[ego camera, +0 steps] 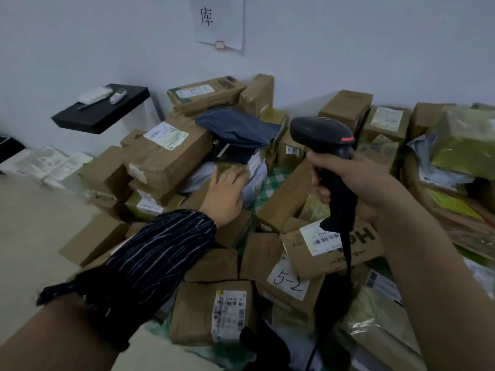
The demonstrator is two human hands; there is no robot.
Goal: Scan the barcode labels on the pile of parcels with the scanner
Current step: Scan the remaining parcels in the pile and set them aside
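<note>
1. Your right hand [356,188] gripped the scanner [321,132] by its handle, fingers curled round it, held above the pile of parcels [171,159].
2. Your left hand [227,194] lay spread, fingers straight, on mid-pile.

Parcel depot – piled boxes [171,153], wall sign [217,20]
</note>
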